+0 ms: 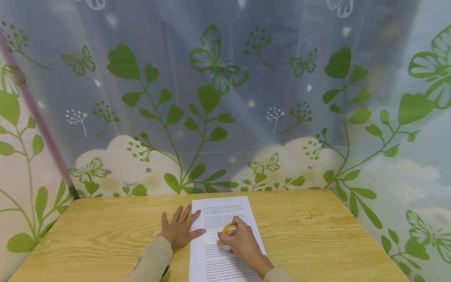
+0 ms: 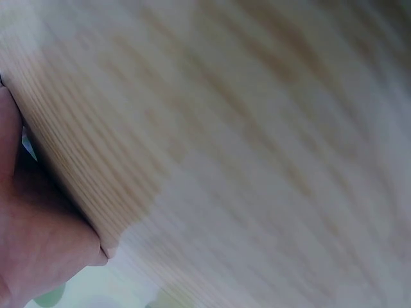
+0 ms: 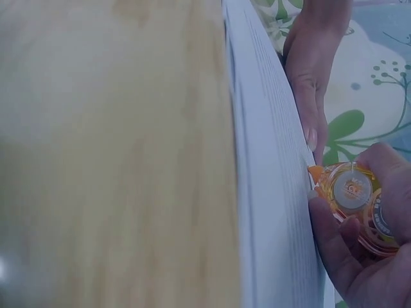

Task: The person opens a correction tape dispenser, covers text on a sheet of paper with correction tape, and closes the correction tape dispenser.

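In the head view, a printed sheet of paper point(image 1: 225, 213) lies on the wooden table point(image 1: 310, 235), and its near end runs out of view. The left hand point(image 1: 179, 229) is flat with its fingers spread, partly on the table and partly on the left edge of the paper. To its right, the right hand point(image 1: 243, 239) pinches an orange correction tape point(image 1: 230, 227) over the middle of the page. The two hands are apart. On the far side is a wall cloth point(image 1: 169, 58) with green leaves and butterflies

In the left wrist view, the blurry table fills most of the space, and a bit of the left hand shows at the left

In the right wrist view, the correction tape shows two round wheels. Its orange tip is right by the paper, but I cannot tell if they touch
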`<action>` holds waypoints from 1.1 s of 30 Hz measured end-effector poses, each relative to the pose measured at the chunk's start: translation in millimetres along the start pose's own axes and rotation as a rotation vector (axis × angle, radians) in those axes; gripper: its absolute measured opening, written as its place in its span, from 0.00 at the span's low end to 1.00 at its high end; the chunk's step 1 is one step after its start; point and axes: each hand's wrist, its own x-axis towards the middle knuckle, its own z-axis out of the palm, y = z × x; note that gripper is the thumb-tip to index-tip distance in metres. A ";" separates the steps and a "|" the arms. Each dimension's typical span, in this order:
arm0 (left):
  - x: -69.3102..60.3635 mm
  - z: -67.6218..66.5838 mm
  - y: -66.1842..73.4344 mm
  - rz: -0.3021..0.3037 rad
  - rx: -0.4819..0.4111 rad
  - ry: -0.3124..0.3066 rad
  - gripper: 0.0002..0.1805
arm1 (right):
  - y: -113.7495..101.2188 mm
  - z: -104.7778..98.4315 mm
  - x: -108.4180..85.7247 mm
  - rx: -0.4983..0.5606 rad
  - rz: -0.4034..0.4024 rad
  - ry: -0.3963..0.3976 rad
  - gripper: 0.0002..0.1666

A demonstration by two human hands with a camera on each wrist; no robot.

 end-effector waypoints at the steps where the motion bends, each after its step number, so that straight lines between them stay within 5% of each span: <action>1: 0.9 1.1 -1.4 -0.004 0.001 -0.003 0.45 | 0.9 -1.8 -0.4 0.003 0.001 0.001 0.21; 8: 4.4 8.2 -7.3 -0.007 -0.002 0.008 0.47 | 8.0 -15.5 -2.5 0.027 0.012 -0.004 0.22; 21: -8.4 -13.6 8.4 0.014 -0.053 -0.013 0.42 | 21.9 -46.9 -3.9 0.034 0.034 -0.025 0.22; 28: 2.2 5.5 -6.2 0.011 -0.032 0.008 0.45 | 28.5 -63.2 -5.7 0.014 0.022 -0.037 0.21; 33: 3.0 6.3 -6.8 0.010 -0.031 0.006 0.46 | 32.0 -72.7 -7.5 -0.015 0.029 -0.019 0.22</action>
